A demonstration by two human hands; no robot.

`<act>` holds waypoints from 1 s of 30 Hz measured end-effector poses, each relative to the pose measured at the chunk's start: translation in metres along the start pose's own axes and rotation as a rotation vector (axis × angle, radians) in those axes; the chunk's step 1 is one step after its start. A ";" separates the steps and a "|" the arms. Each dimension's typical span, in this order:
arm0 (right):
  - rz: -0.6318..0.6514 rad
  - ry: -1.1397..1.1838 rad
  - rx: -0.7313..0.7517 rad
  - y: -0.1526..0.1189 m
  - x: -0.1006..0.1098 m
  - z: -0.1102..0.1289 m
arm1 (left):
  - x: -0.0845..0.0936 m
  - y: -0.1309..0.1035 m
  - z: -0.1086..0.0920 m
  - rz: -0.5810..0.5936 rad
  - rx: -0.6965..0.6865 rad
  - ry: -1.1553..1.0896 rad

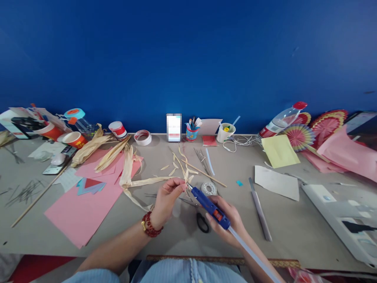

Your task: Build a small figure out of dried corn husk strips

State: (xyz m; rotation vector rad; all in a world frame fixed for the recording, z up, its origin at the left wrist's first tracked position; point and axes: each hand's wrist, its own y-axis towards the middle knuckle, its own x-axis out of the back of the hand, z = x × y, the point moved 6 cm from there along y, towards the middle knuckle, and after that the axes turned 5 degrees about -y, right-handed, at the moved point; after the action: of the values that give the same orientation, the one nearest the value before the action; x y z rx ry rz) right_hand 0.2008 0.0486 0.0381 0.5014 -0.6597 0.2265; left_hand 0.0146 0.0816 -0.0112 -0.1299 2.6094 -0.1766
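Note:
My right hand point(225, 216) is wrapped round a blue glue gun point(207, 204), with a long clear glue stick point(250, 251) trailing from its back end. The gun's metal nozzle points up and left, close to the fingertips of my left hand point(169, 196). Those fingers pinch a small pale piece of corn husk point(186, 180); a bit of pink shows at the fingertips. Below the hands lie black-handled scissors point(202, 223), partly hidden. Just beyond the gun sits a roll of clear tape point(209, 189). Several small cut husk strips point(173, 167) are spread past my left hand.
Dried corn husks point(127, 169) and pink paper sheets point(85, 212) cover the left side. A wooden stick point(206, 173) lies ahead. To the right are a utility knife point(260, 212), white paper point(277, 182) and a white case point(338, 220). Cups and a bottle point(281, 120) line the blue wall.

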 end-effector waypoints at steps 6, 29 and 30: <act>0.040 0.010 0.051 -0.003 -0.003 -0.002 | -0.001 0.000 -0.002 0.013 -0.011 -0.004; 0.106 0.725 -0.389 -0.017 -0.013 -0.029 | 0.000 -0.001 -0.004 -0.001 -0.020 -0.025; 0.097 0.763 -0.407 -0.017 -0.014 -0.029 | 0.000 0.000 -0.004 0.001 -0.020 -0.020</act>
State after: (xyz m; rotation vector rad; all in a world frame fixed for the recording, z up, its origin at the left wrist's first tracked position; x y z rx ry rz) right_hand 0.2114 0.0483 0.0027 -0.0290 0.0260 0.3396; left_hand 0.0125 0.0815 -0.0078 -0.1363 2.5918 -0.1485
